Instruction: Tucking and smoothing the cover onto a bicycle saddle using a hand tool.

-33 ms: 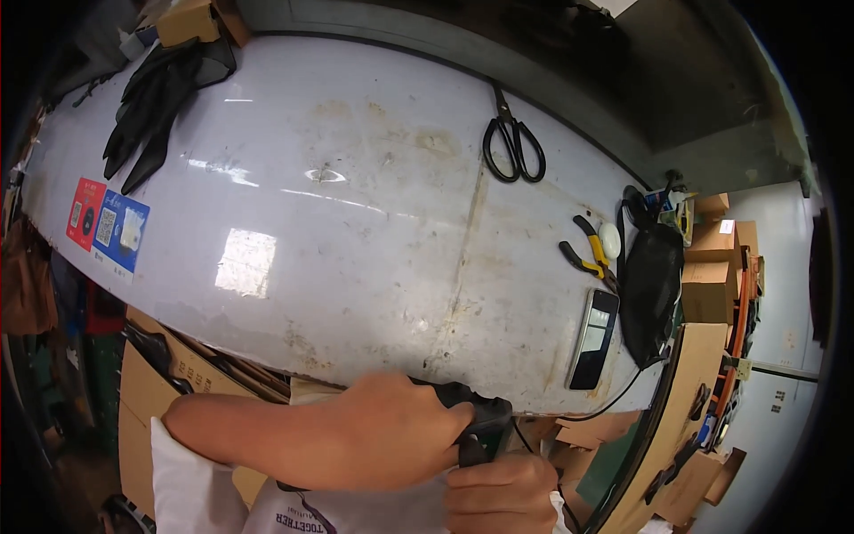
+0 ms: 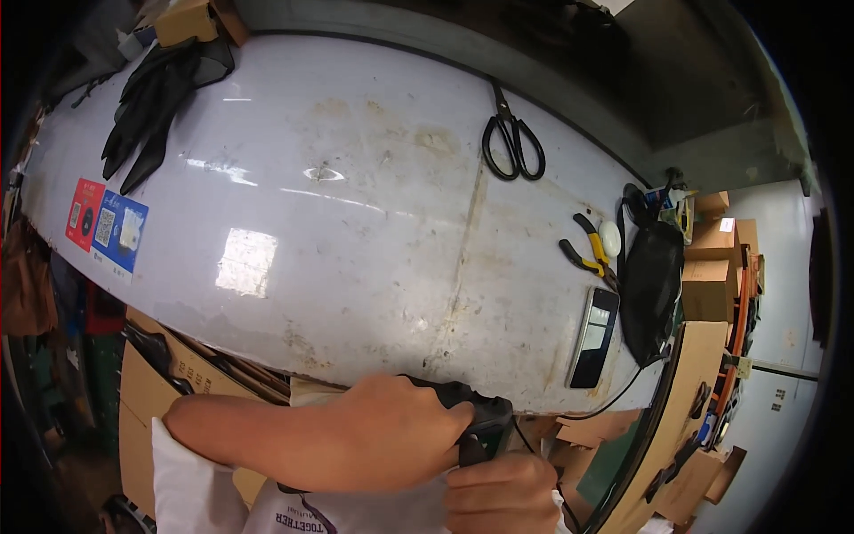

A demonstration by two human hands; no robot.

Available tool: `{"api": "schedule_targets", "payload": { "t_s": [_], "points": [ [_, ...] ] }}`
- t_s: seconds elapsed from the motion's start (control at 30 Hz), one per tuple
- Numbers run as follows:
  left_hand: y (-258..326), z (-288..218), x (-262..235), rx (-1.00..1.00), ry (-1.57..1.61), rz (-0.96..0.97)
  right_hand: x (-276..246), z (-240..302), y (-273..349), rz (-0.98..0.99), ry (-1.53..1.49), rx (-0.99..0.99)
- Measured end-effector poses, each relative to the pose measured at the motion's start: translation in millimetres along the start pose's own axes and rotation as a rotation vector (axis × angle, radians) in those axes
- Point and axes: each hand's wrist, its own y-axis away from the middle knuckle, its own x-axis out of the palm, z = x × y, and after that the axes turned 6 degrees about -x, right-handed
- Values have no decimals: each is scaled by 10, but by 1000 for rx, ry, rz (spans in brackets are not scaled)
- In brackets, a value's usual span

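**Black corded tool gripped in both hands at the bottom edge**

Black corded tool [image 2: 476,418] sits at the lower centre of the frame, just below the near edge of the white worktable [image 2: 356,231]. Your left hand [image 2: 382,440] is wrapped around it from above, fingers curled shut over its body. Your right hand [image 2: 503,494] sits just under it at the bottom edge, fingers folded in against the tool's lower part; how firmly it grips you cannot tell, since the left hand covers most of the tool. A thin black cable [image 2: 614,396] runs from the tool up toward the right.

On the table, toward the right, a black phone [image 2: 593,336] lies flat near the near edge. Just above it lie yellow-handled pliers [image 2: 587,251], with a small white oval object [image 2: 609,238] touching them on the right. A black pouch [image 2: 649,280] rests at the table's right end. Black-handled scissors [image 2: 513,138] lie closed in the upper centre. Black gloves [image 2: 151,102] are heaped in the upper left. A red sticker and a blue sticker [image 2: 107,222] sit on the table's left edge.

Cardboard boxes [image 2: 712,267] are stacked at the right; what is in them is not visible.
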Motion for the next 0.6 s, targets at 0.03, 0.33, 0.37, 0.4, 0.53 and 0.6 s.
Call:
{"api": "schedule_targets", "payload": {
  "t_s": [0.03,0.33,0.37,0.4,0.53,0.6],
  "points": [
    [4,-9,21,-4,27,-24,36,23,-20,-111,6,100],
    [50,-50,5,-77,102,-31,-109,-174,160,-60,-192,-217],
    [58,-41,8,-82,102,-37,-115,-158,141,-61,-189,-216],
    [61,-35,5,-80,102,-34,-128,-136,111,36,-148,-174],
    [69,-26,45,-70,95,-62,82,-49,97,-94,-9,-42],
    [85,-29,58,-56,95,-103,106,-55,176,-289,8,0]
  ]
}}
